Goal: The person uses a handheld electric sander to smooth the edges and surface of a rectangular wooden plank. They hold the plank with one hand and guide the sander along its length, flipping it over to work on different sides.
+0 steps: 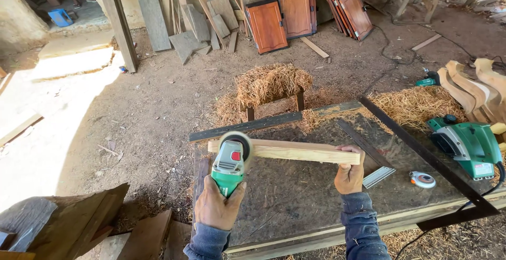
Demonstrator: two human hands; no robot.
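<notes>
Wooden strip [295, 152] in right hand [349, 174] grip, left hand [217, 207] holding green grinder [231, 161] at strip's left end

Single head-worn view, steep downward tilt
Looks from above and behind the person's forearms across the dark scuffed worktop [295, 196], close range; upper frame reaches dirt floor [132, 112] and leaning reddish cabinet doors [295, 12]
</notes>
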